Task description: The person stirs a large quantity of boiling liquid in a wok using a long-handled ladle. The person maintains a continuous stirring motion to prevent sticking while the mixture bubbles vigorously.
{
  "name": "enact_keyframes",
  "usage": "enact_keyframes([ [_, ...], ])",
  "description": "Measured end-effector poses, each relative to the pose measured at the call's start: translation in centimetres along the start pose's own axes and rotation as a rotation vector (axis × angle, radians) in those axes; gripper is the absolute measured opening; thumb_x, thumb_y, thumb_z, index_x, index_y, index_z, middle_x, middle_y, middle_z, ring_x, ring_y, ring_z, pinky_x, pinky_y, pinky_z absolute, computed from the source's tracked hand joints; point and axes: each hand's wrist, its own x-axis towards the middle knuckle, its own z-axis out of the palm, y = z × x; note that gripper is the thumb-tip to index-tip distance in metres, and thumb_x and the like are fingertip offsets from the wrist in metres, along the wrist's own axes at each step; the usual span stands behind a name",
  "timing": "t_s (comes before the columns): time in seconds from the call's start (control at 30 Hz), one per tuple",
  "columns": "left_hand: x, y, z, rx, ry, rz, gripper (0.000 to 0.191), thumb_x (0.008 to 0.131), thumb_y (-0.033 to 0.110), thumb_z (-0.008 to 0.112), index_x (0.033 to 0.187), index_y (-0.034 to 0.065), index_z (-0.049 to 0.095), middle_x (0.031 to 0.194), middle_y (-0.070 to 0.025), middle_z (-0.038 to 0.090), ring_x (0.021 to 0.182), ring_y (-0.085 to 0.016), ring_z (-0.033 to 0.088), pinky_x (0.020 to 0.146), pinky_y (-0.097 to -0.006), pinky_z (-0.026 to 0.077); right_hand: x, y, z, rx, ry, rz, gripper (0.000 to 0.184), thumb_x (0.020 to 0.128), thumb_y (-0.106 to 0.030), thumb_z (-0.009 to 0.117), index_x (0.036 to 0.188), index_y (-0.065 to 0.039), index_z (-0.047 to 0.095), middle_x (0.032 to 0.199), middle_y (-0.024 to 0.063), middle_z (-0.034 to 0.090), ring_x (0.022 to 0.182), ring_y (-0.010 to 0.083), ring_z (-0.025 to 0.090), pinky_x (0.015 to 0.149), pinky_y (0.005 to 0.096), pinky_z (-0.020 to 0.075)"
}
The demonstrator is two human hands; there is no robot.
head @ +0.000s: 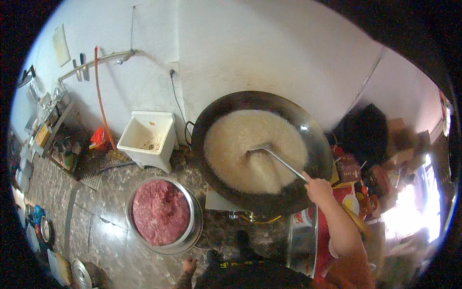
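Observation:
My right hand (319,191) grips a long-handled metal stirring utensil (287,165) near the end of its handle. The utensil's head dips into cloudy, pale liquid (238,133), and I cannot tell its full shape. A pale, smooth streak runs through the liquid beside it. All this fills a very large dark wok (260,99) with a wide, sloping rim. Low in the picture, my left hand (189,266) hangs by my body, its fingers curled and small in view. Above it on the floor is a metal pot (195,213) heaped with raw minced meat (160,211).
A white utility sink (146,132) stands by the wall, with an orange hose (99,94) to its left. The wok rests over a stand with a yellow gas hose (265,220). Containers and packets crowd the red-topped surface (341,195) at right. A lidded pot (82,274) sits lower left.

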Motion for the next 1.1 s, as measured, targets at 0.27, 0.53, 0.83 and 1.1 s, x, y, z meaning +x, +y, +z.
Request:
enact_keyframes([
  [0.27, 0.0, 7.4, 0.3, -0.086, -0.155, -0.09, 0.034, 0.082, 0.03, 0.059, 0.085, -0.0035, 0.066, 0.076, -0.0179, 0.065, 0.073, -0.028, 0.064, 0.067, -0.0403, 0.049, 8.5, 0.4, 1.3, -0.057, 0.19, 0.02, 0.048, 0.091, -0.024, 0.049, 0.138, -0.028, 0.039, 0.085, 0.0143, 0.065, 0.082, 0.0342, 0.063, 0.072, 0.0446, 0.0503],
  [0.53, -0.6, 9.9, 1.7, 0.06, -0.086, 0.05, 0.037, 0.086, 0.034, 0.058, 0.087, -0.0027, 0.064, 0.075, -0.0149, 0.065, 0.068, -0.029, 0.062, 0.066, -0.0415, 0.048, 7.1, 3.2, -0.6, -0.115, 0.197, -0.01, 0.046, 0.089, -0.018, 0.046, 0.134, -0.026, 0.045, 0.079, 0.0132, 0.066, 0.074, 0.0334, 0.066, 0.069, 0.0465, 0.052],
  [0.83, -0.9, 10.0, 2.3, -0.006, -0.089, 0.133, 0.032, 0.084, 0.032, 0.058, 0.08, 0.0009, 0.064, 0.063, -0.0107, 0.061, 0.055, -0.021, 0.058, 0.057, -0.0366, 0.047, -0.9, 6.0, -2.2, -0.26, -0.04, 0.03, 0.05, 0.089, -0.016, 0.045, 0.138, -0.029, 0.041, 0.085, 0.014, 0.067, 0.078, 0.0308, 0.066, 0.069, 0.0453, 0.0516],
  [1.1, 3.4, 6.2, 1.8, -0.166, -0.287, -0.113, 0.029, 0.081, 0.03, 0.059, 0.074, 0.0019, 0.062, 0.063, -0.0089, 0.061, 0.054, -0.018, 0.059, 0.054, -0.0337, 0.047, -8.7, 9.2, -9.8, -0.233, -0.002, 0.043, 0.046, 0.084, -0.029, 0.059, 0.129, -0.035, 0.05, 0.076, 0.0172, 0.064, 0.069, 0.0334, 0.065, 0.064, 0.0449, 0.0524],
])
